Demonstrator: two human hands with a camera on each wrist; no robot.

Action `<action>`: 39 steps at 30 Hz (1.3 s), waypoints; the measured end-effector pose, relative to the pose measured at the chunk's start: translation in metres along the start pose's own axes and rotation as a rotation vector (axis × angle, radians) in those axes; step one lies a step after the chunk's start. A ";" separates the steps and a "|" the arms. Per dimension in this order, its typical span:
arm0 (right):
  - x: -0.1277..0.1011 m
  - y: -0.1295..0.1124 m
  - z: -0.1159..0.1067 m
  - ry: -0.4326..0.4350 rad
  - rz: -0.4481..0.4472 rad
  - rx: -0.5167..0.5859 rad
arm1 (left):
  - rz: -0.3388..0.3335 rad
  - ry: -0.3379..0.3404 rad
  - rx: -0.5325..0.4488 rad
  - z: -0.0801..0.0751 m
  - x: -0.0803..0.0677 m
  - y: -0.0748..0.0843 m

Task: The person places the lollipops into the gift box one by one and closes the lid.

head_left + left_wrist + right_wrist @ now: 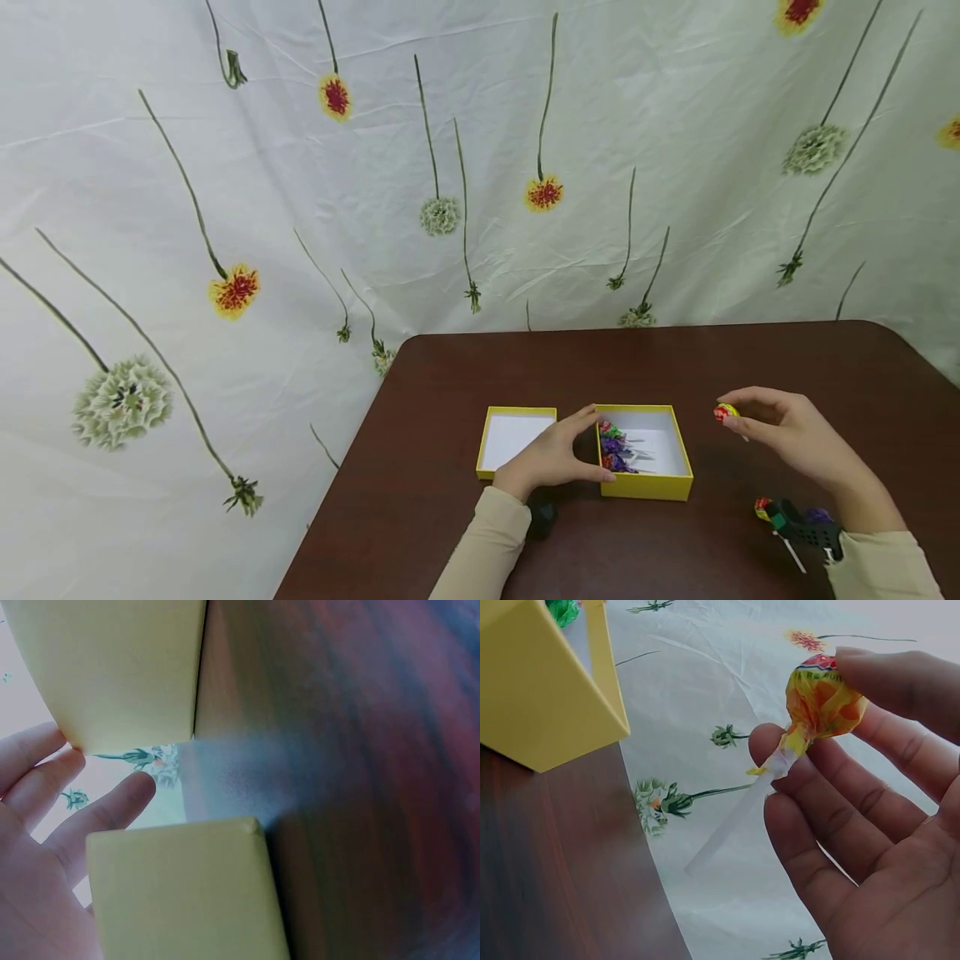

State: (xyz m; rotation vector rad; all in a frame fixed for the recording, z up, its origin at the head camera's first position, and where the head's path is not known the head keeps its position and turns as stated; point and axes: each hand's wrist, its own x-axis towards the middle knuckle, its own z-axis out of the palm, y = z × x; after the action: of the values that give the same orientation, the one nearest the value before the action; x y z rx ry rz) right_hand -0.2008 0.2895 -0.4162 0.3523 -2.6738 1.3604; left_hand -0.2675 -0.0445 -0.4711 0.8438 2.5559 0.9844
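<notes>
Yellow-and-red lollipop (725,412) pinched in my right hand (787,433), to the right of the yellow box (645,486).

Nearest me, well to the right of the box and close to my right sleeve, a few more wrapped lollipops (763,507) lie on the brown table (420,483). My right hand holds the lollipop above the table, thumb and fingertips closed on its wrapped head, its white stick pointing down across my fingers. My left hand (555,457) grips the box's left wall, thumb at the near corner and fingers curled over the far one. Inside the box lie green, purple and red lollipops (615,448). Just left of the box, beyond my left hand, sits its yellow lid (517,412), white inside.
</notes>
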 end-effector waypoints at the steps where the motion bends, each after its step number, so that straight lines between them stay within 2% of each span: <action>1: 0.001 -0.001 0.000 -0.003 -0.010 0.003 | 0.001 0.000 0.000 0.000 0.000 0.000; 9: 0.006 -0.007 0.004 -0.021 -0.021 -0.001 | 0.010 0.013 0.002 0.001 0.000 -0.001; 16: 0.013 -0.016 0.010 -0.037 -0.064 0.064 | 0.002 0.007 -0.002 0.000 -0.001 0.001; 24: 0.022 -0.027 0.016 -0.069 -0.040 0.064 | 0.007 0.005 0.000 0.000 0.000 0.001; 30: 0.027 -0.029 0.022 -0.081 -0.052 0.103 | 0.002 0.004 -0.012 0.001 0.000 0.000; 39: 0.033 -0.033 0.030 -0.082 -0.057 0.107 | -0.004 0.002 -0.016 0.000 0.001 0.001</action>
State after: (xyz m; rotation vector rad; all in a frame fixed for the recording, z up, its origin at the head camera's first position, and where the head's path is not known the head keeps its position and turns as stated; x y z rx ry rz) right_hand -0.2242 0.2415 -0.4009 0.5019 -2.6388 1.5072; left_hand -0.2678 -0.0439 -0.4706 0.8340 2.5467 1.0037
